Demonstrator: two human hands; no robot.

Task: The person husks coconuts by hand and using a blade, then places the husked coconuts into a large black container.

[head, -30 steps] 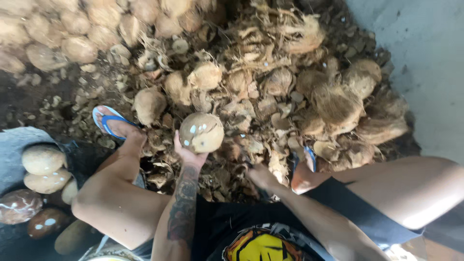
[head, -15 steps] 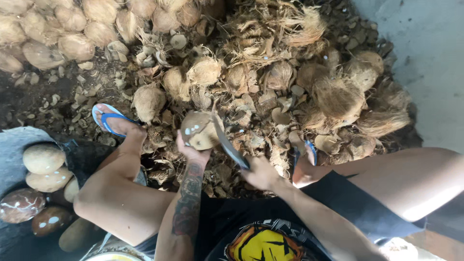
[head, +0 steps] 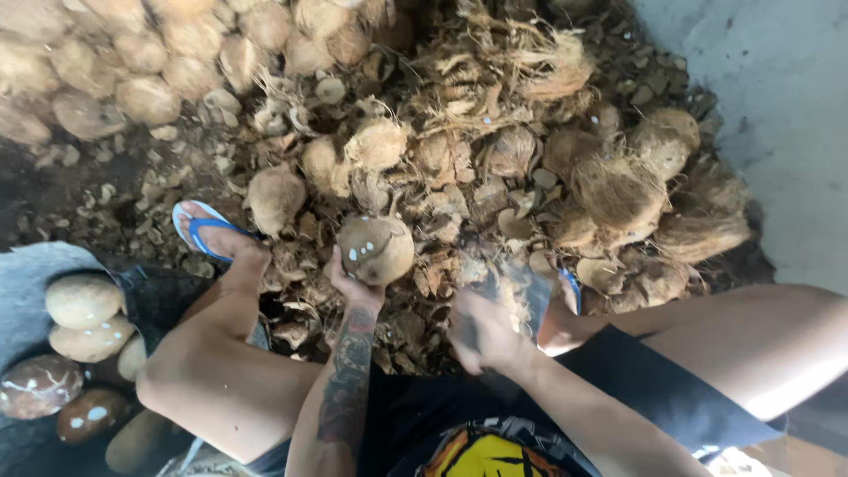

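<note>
Left hand (head: 352,284) cups a husked coconut (head: 376,249); beside it, right hand (head: 481,334) grips a blurred blade (head: 521,291).

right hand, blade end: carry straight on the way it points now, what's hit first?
Likely the heap of brown coconut husk scraps just beyond the right hand and its blurred blade. The round peeled coconut in the left hand sits off to the side. Depth unclear.

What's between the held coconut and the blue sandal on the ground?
In the head view, loose husk scraps lie between the coconut in the left hand and the blue sandal.
</note>
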